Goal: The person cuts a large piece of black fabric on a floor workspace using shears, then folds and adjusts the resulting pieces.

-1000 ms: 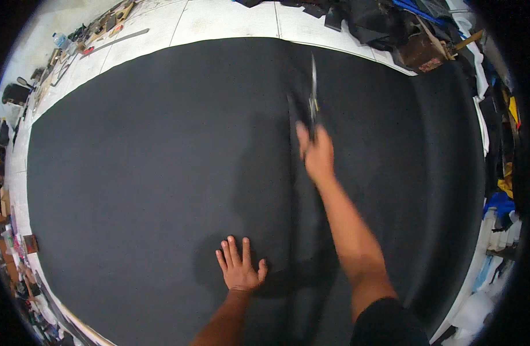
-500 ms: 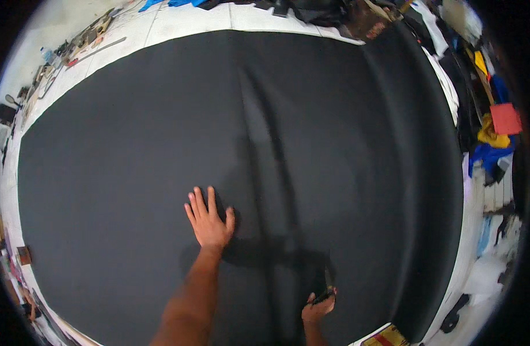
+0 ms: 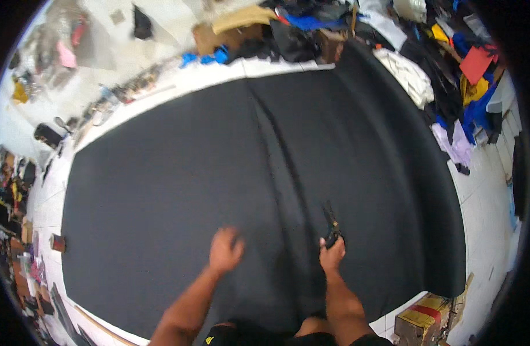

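Note:
A wide sheet of black material (image 3: 161,190) lies spread over the floor, with a lengthwise crease running down its middle. Over it, left of the crease, is my left hand (image 3: 226,252), blurred by motion; its thumb stands apart from the fingers and nothing shows in it. My right hand (image 3: 333,254) is closed around the black handles of a pair of scissors (image 3: 332,226), right of the crease. Their blades point away from me and look slightly parted, above or on the sheet; which, I cannot tell.
The sheet's right side curves up into a thick roll (image 3: 432,230). A taped cardboard box (image 3: 423,317) stands by its near right corner. Heaped cloth (image 3: 403,75) lines the far right. A small tin (image 3: 57,243) sits at the left edge, and tools lie along the far left wall.
My left hand has come off its flat, spread position and is blurred. The right hand has moved forward with the scissors. The view has shifted, showing more of the surroundings.

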Available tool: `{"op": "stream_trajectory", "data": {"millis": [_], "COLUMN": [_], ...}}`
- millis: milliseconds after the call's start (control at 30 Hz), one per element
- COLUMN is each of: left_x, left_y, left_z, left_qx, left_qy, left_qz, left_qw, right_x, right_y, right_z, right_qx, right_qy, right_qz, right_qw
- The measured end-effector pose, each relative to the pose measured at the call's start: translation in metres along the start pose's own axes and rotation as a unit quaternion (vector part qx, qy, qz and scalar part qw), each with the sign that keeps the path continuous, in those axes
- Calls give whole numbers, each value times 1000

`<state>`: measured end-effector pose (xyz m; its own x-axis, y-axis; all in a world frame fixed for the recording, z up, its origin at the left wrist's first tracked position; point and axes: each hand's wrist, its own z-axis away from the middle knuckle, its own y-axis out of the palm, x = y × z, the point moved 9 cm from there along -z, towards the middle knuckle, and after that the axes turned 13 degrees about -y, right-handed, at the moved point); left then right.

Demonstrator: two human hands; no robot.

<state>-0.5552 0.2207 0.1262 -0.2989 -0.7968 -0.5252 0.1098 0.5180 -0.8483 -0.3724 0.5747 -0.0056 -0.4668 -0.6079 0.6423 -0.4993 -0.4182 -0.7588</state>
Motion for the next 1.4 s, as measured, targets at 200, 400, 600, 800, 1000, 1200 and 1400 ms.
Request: {"op": "stream_trajectory", "data": {"millis": [200,400,600,800,1000,1200,1400], "left_x": [75,62,33,18,10,-41,-95], "left_y": [-69,-119,-112,-148,-177,-145,-165], "left_z": [308,444,487,480,469,480,490], "left_qx": [108,5,37,71,41,69,103], "left_qy": [-139,-208,-245,-217,-170,-91,-34], "left_qz": [-1,57,124,85,29,-35,-86], "left_qw": [984,976,961,970,984,993,990], "right_x": [-11,-199,-293,-335,-255,-165,-48], "right_y": [-151,-216,-218,-217,-203,-161,-112], "right_z": [153,415,600,625,545,389,352], "right_qx": [27,130,170,142,314,230,195], "right_qy": [31,114,306,377,91,-86,-226], "right_qz": [-10,64,106,149,210,75,181], "right_qw": [999,983,931,903,922,966,937]}}
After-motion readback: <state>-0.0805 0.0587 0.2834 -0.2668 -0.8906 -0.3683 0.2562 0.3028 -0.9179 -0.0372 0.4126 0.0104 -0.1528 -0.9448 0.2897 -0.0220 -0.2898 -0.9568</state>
